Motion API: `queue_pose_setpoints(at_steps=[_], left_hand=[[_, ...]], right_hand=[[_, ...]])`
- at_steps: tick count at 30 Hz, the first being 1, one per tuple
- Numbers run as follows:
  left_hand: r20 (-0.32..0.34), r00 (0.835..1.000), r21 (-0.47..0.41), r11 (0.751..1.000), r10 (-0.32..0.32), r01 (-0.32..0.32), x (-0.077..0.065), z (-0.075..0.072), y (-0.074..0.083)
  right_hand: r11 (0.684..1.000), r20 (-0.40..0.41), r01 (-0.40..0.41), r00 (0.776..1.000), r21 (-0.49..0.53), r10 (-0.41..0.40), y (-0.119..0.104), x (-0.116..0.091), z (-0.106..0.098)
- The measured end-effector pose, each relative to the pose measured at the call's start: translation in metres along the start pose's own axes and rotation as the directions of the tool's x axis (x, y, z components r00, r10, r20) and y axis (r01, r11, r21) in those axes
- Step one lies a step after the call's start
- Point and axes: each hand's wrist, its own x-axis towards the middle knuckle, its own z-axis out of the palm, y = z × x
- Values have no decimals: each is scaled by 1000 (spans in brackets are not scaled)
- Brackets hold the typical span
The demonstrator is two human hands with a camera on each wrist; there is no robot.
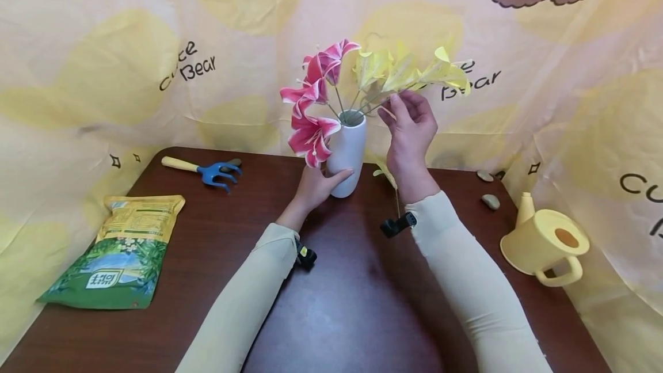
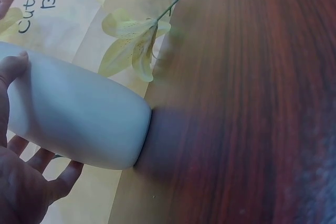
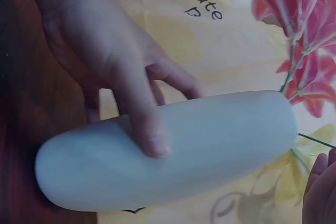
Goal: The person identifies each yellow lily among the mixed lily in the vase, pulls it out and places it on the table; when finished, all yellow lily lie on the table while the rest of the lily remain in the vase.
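Note:
A white vase point(image 1: 346, 157) stands upright on the table. My left hand point(image 1: 317, 186) holds its lower part, the thumb across the front and the fingers around the side, as the right wrist view shows with the vase point(image 3: 173, 148). Several pink lilies point(image 1: 313, 134) lean out of the mouth to the left. Several yellow lilies point(image 1: 399, 73) lean out to the right. My right hand point(image 1: 413, 131) pinches a yellow lily's stem to the right of the vase mouth. Another yellow lily point(image 2: 128, 40) lies on the table beyond the vase, partly hidden by my right wrist in the head view.
At the left lie a green and yellow bag point(image 1: 129, 252) and a blue hand fork point(image 1: 214, 172) with a pale handle, a dark stone beside it. A yellow watering can point(image 1: 544, 240) and two stones point(image 1: 490, 201) are at the right. A printed cloth point(image 1: 248, 73) hangs behind the table.

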Motion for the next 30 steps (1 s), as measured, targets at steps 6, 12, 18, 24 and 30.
queue_pose_setpoints(at_steps=[6,12,18,24,30], left_hand=[[8,1000,-3,1000,-6,6,0,0,0],[13,1000,1,1000,-17,17,-1,-1,0],[20,1000,-1,1000,-18,18,-2,-1,1],[12,1000,-16,1000,-22,23,-3,-1,0],[11,1000,-13,1000,-10,11,-1,-1,1]], right_hand=[[999,6,28,1000,34,-29,-25,8,8],[998,35,37,999,45,-39,-61,21,18],[996,74,48,996,81,-54,-100,32,19],[1000,65,-27,998,-1,27,-113,41,-9],[968,40,-163,984,-192,173,-105,47,-67]])
